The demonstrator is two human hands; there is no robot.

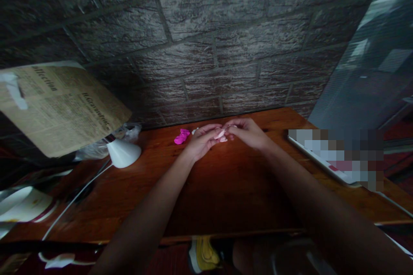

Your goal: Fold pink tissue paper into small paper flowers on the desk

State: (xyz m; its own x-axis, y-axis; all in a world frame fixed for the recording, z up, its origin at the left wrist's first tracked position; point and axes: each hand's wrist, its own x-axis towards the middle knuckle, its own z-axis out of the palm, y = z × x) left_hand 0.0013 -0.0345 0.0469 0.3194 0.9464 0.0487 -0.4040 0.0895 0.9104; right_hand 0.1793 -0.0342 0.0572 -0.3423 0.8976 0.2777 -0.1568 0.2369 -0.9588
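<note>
Both hands meet above the wooden table (222,189), near its far edge. My left hand (201,142) is closed with its fingers and thumb pinching a soft, pale pink piece (221,134). From the other side my right hand (248,132) grips the same piece, its fingertips bent over it. Whether the piece is clay, paper or cloth I cannot tell. A bright pink crumpled lump (182,136) lies on the table to the left of my left hand. Just behind that hand a small white bit (195,130) shows, partly hidden.
A lamp with a newspaper-print shade (61,107) and white base (124,153) stands at left, its white cord (77,193) running forward. Clear plastic (132,132) lies behind it. A white tub (26,204) sits far left. At right is a pixelated flat object (322,159). A brick-patterned wall (193,60) rises behind.
</note>
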